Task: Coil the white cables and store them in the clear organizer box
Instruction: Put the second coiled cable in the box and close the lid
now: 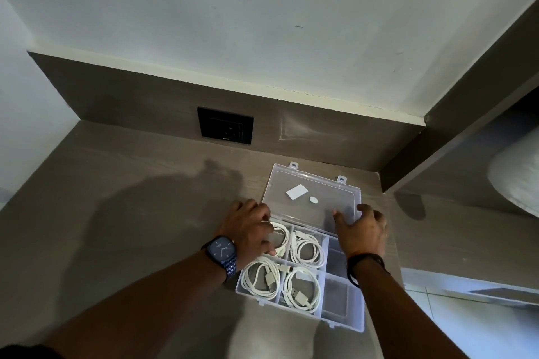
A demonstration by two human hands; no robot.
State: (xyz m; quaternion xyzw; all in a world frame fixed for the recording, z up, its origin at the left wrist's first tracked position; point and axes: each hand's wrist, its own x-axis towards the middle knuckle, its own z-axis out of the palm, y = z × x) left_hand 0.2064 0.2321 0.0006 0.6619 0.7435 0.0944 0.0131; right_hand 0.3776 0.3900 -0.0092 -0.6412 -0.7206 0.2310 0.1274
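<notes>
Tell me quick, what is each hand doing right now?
Left hand: open, fingers resting on the left edge of the lid, gripping nothing.
Right hand: open, fingers spread on the lid's right edge.

Grey-brown desk [131,198] — clear organizer box [344,312]

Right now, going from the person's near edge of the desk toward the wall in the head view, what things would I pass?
Clear plastic organizer box holding coiled white cables → its open transparent lid bearing white stickers → black wall socket plate → white painted wall.
</notes>
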